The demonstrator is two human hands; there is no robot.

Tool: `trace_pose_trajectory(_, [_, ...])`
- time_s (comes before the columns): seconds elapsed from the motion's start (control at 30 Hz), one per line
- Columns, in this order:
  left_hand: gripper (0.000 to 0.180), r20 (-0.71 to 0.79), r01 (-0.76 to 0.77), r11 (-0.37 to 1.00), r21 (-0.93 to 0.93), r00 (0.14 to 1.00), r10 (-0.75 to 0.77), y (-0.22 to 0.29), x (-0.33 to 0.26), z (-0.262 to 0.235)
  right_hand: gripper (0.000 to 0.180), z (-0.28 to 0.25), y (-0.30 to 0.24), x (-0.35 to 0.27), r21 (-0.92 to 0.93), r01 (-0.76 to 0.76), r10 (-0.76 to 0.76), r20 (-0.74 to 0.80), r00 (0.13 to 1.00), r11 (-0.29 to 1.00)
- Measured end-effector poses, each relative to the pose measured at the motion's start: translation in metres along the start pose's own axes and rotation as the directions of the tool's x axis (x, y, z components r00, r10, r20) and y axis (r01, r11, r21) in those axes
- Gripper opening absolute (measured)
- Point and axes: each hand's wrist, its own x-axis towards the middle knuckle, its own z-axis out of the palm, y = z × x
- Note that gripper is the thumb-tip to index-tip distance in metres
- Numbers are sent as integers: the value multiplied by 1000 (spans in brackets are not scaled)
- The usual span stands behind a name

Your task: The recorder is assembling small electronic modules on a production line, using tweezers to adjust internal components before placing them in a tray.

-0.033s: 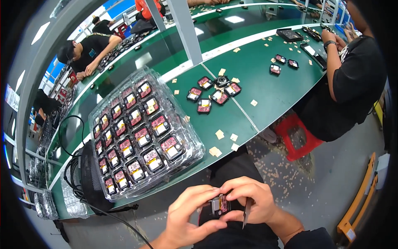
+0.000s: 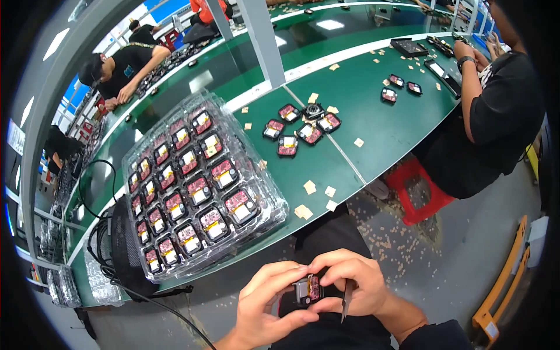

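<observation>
Small black housing (image 2: 315,289) with red board sits between both hands, above the lap, off the near bench edge. Left hand (image 2: 265,300) clamped on it from the left, right hand (image 2: 354,280) pinching it from the right and also gripping a thin pointed tool (image 2: 348,297) (tip down, clear of the board). Clear tray stack (image 2: 271,201) full of similar units on the green bench (image 2: 341,169), left. Loose units (image 2: 287,146) clustered right of it, tan squares (image 2: 309,187) scattered around. Co-worker (image 2: 504,111) seated at far right
</observation>
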Motion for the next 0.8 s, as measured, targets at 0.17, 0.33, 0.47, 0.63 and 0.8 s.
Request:
trace_pose_trajectory(0.17, [63,-120,21,949,-316,991,-62,-43,-12,0,50,13,4,3,59,-186,186,5,983,981])
trace_pose_trajectory(0.33, [62,-313,5,881,-473,934,-174,-54,-18,3,40,17,25,6,-478,20,-23,-1,1000,878])
trace_pose_trajectory(0.47, [63,-329,18,851,-525,918,-223,-56,-20,3,39,19,23,4,-743,132,-118,72,990,656])
trace_pose_trajectory(0.63, [64,-317,29,847,-531,920,-230,-62,-23,2,31,19,30,-3,-795,242,-228,134,964,556])
trace_pose_trajectory(0.8, [63,-304,30,837,-546,924,-232,-67,-28,3,26,18,29,-4,-808,246,-245,130,961,534])
